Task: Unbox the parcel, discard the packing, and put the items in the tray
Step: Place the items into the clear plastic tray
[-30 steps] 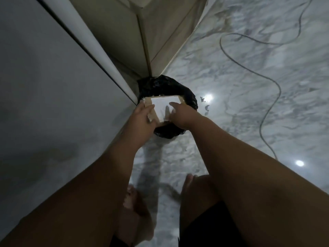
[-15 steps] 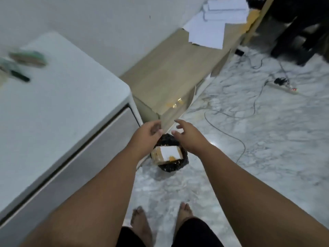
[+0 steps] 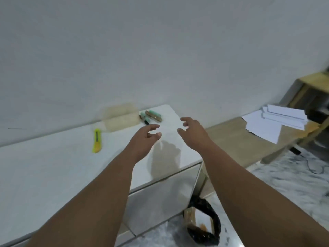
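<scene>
My left hand (image 3: pixel 144 138) and my right hand (image 3: pixel 193 130) hover over the white cabinet top (image 3: pixel 53 166), both empty with fingers spread. Beyond them lie two mint-green items (image 3: pixel 151 116) close to the cabinet's far right corner. A clear tray (image 3: pixel 119 117) stands against the wall just left of them. Down on the floor at the lower right, the brown cardboard box (image 3: pixel 190 217) sits in a bin lined with a black bag (image 3: pixel 210 227).
A yellow utility knife (image 3: pixel 97 140) lies on the cabinet top to the left. A low wooden bench (image 3: pixel 231 138) to the right carries white papers (image 3: pixel 277 122). The floor is marble, with a cable (image 3: pixel 313 166) at the right.
Both hands let go of the box, which stays in the bin. They rose from the bin to above the cabinet top, and my view swung up from the floor.
</scene>
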